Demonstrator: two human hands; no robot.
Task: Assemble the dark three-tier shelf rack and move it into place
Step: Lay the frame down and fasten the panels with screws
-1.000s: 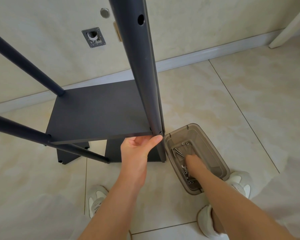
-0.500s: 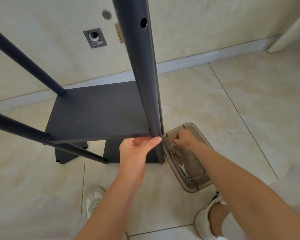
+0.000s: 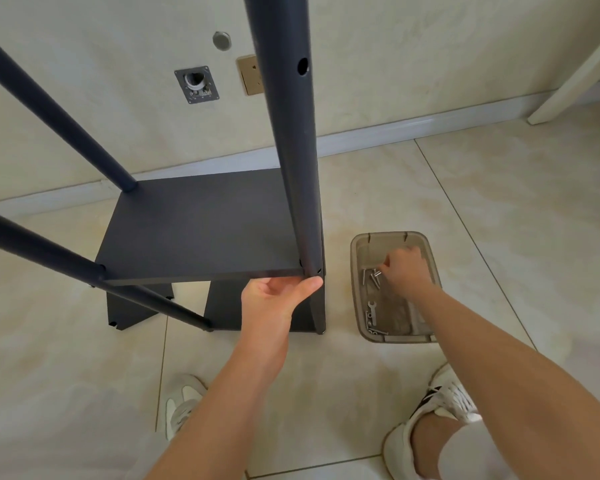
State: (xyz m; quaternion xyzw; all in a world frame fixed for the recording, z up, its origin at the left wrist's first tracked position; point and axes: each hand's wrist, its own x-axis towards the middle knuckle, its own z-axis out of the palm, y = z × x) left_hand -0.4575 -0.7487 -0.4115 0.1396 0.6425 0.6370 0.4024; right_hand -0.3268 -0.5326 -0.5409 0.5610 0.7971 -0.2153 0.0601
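Note:
The dark rack stands on the tiled floor with one shelf board [image 3: 201,226] fitted between dark round posts. The nearest post [image 3: 291,140] rises past the camera, with a hole in its side. My left hand [image 3: 274,299] grips the front right corner of the shelf board from below, thumb against the post. My right hand [image 3: 404,270] reaches into a clear plastic box [image 3: 357,251] on the floor to the right, fingers curled over several silver bolts [image 3: 371,277]. Whether a bolt is pinched is hidden. A small wrench [image 3: 371,308] lies in the box.
A lower dark board [image 3: 132,306] lies on the floor beneath the shelf. The wall with a baseboard [image 3: 395,129] is close behind the rack, bearing a metal plate [image 3: 196,84] and a socket. My two feet in white shoes [image 3: 184,403] stand near the bottom.
The clear box has shifted right, away from the post, and turned straighter. My right hand moved with it and stays over the bolts. My left hand kept its grip on the shelf corner.

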